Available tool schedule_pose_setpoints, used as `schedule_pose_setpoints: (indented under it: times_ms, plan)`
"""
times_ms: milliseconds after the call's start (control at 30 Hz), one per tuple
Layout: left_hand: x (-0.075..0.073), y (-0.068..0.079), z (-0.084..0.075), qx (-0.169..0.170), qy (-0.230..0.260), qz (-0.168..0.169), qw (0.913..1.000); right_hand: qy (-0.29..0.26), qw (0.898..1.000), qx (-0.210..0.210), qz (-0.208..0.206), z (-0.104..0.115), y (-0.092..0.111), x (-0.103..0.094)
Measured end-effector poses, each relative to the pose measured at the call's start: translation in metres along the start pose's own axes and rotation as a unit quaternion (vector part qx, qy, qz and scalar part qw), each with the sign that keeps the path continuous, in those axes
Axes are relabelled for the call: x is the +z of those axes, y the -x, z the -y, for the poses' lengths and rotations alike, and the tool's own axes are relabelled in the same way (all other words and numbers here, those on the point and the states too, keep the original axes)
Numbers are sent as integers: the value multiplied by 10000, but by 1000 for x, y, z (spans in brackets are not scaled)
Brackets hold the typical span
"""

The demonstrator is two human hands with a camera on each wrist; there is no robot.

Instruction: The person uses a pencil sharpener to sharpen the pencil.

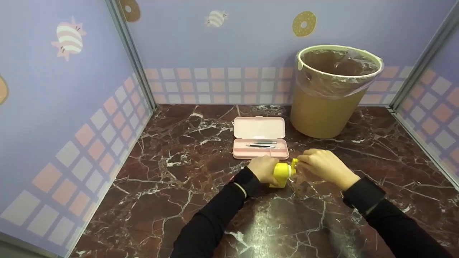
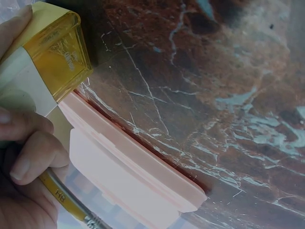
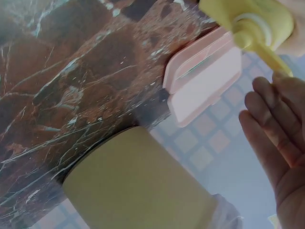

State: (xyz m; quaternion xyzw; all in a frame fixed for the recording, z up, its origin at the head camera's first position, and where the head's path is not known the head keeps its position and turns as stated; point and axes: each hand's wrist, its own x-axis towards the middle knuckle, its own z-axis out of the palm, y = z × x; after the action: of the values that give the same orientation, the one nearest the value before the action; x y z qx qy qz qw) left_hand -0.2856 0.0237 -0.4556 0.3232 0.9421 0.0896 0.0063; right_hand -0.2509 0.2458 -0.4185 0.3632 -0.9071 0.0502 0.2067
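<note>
My left hand point(image 1: 263, 167) grips a yellow hand-crank pencil sharpener point(image 1: 280, 175) just in front of an open pink pencil case point(image 1: 260, 154). A see-through amber part of the sharpener point(image 2: 62, 59) shows in the left wrist view. There, a yellow pencil point(image 2: 66, 200) marked HB runs out from beneath my curled left fingers, its metal ferrule toward the lower edge; its other end is hidden. At the sharpener's right side, my right hand point(image 1: 325, 166) pinches the end of the yellow crank point(image 3: 269, 56) between thumb and index finger, the other fingers held loosely off it.
Several slim pencils point(image 1: 263, 146) lie in the case's tray, its lid leaning back. Behind on the right stands a tan bin point(image 1: 321, 114) with a clear plastic liner. Patterned panels point(image 1: 222, 43) close off the back and sides of the dark marbled table point(image 1: 161, 200).
</note>
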Motion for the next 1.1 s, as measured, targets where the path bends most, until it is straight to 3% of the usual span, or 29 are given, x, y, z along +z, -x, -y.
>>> schedule_pose_setpoints:
  times_ms: [233,833,1100]
  plan:
    - [6,1,-4,157,40,16,9999,-124,9986,386,344,-10,-6,17]
    - [1,2,0,58,-49,-97,9999,-177,9984,392,365,-13,-14,40]
    - [1,1,1,55,-16,-216,9998,-244,9974,234,634,-10,-6,57]
